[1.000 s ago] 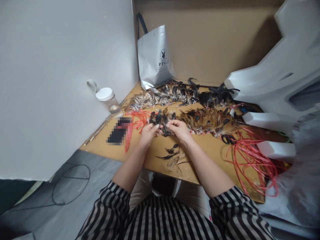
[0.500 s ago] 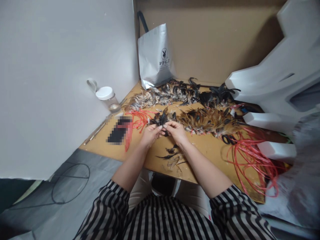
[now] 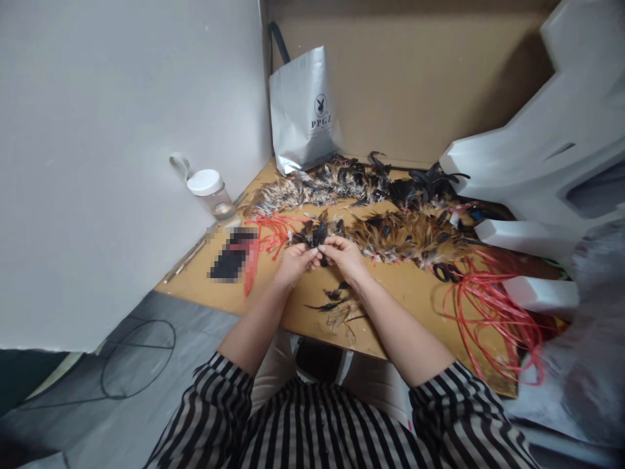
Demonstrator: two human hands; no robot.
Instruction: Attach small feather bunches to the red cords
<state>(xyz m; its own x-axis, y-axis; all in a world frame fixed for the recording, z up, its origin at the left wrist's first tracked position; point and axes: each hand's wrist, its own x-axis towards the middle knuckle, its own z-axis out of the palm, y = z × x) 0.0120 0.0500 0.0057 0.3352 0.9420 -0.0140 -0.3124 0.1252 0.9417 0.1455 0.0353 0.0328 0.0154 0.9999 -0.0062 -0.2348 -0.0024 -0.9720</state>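
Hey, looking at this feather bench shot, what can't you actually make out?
Head view only:
- Fingertips of left hand and right hand: buried in the dark feather bunch, so the grip is unclear.
- Pixelated flat object: blurred out.
- Red cords: far ends hidden under white foam.

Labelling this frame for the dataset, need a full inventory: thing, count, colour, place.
feather bunch: one, dark, pinched between both hands
feather strings: two rows, brown and black, across table's back
loose feathers: few, dark, near table's front edge
cords: tangle, red, right side; smaller red bundle left of hands
jar: one, clear, white lid, left by wall
bag: one, silver, back corner
foam blocks: several, white, right
blurred item: one, dark, left of hands
table: one, brown
left hand: fingertips on feather bunch
right hand: fingertips on feather bunch
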